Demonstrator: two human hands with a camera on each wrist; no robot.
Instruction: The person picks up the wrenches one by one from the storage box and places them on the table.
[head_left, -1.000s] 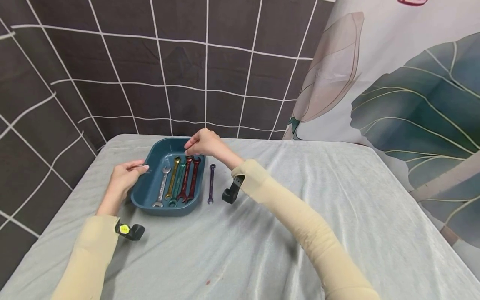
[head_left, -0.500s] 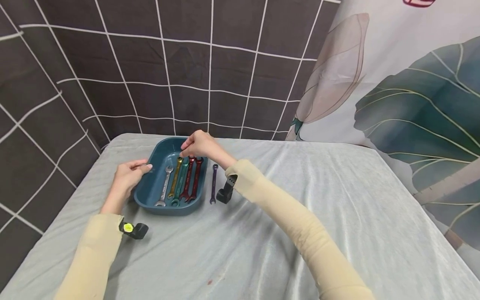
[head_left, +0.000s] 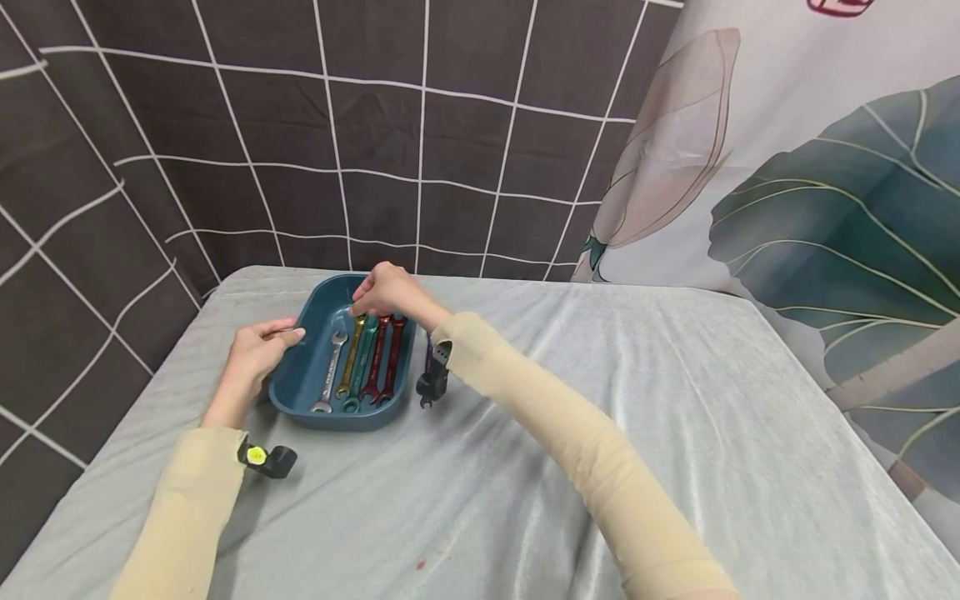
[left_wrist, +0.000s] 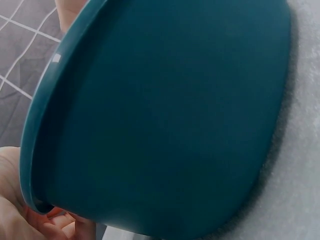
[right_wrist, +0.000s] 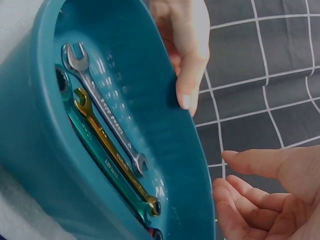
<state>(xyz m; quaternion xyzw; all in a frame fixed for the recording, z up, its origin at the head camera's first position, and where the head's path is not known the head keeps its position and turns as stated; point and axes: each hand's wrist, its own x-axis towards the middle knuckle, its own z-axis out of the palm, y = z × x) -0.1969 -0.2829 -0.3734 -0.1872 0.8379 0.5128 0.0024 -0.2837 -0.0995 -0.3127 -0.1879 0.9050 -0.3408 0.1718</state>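
Note:
My left hand (head_left: pixel 253 354) pinches the left rim of a blue plastic tray (head_left: pixel 330 422); in the right wrist view its thumb lies over the rim. Inside, side by side, lie a silver wrench (head_left: pixel 330 371), a gold wrench (right_wrist: pixel 115 150), a green wrench (right_wrist: pixel 105 160) and two red wrenches (head_left: pixel 376 358). My right hand (head_left: pixel 392 292) is over the tray's far end, fingertips near the gold wrench's top. In the right wrist view, a gap shows between that hand's thumb and fingers, with nothing held.
A purple wrench (head_left: pixel 426 403) lies on the grey cloth right of the tray, mostly hidden behind the right wrist camera (head_left: pixel 432 382). A dark cloth with white grid lines (head_left: pixel 465 150) hangs behind the table, and a leaf-patterned curtain (head_left: pixel 825 233) at the right.
My right hand has moved left over the tray's far end, from the red wrenches to the gold one. Its wrist camera now covers most of the purple wrench. My left hand keeps the rim.

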